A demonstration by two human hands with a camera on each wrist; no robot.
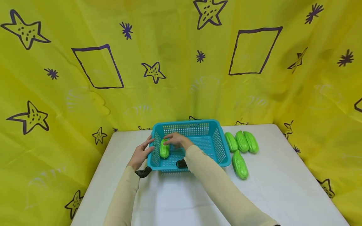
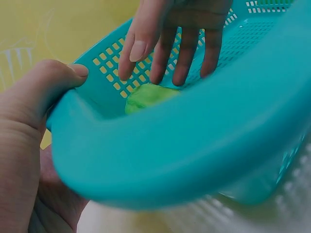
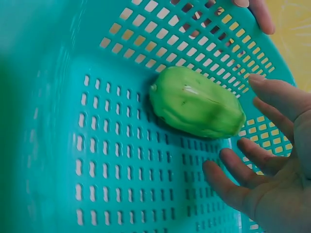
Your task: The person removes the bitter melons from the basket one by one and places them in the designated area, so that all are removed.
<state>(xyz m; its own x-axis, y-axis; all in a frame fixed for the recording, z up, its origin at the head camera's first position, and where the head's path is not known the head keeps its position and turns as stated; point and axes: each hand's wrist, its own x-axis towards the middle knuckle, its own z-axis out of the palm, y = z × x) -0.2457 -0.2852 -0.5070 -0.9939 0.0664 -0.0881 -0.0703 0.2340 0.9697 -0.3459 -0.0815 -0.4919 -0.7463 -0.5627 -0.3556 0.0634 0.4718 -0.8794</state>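
Note:
A turquoise plastic basket (image 1: 199,142) with perforated walls stands on the table. Inside, along its left wall, lies one shiny green cucumber-shaped vegetable (image 1: 164,150), seen closer in the right wrist view as a stubby green piece (image 3: 197,102). My left hand (image 1: 140,153) grips the basket's left rim; in the left wrist view the thumb (image 2: 68,75) lies over the rim and the other fingers are mostly hidden outside it. Above the vegetable hovers my right hand (image 1: 178,140), its fingers (image 3: 233,167) spread and apart from it, holding nothing.
Just right of the basket, three green vegetables (image 1: 242,142) lie side by side, and another one (image 1: 240,165) lies nearer the front. A white cloth covers the table (image 1: 175,201). Yellow curtains (image 1: 175,94) with star drawings hang behind and at both sides.

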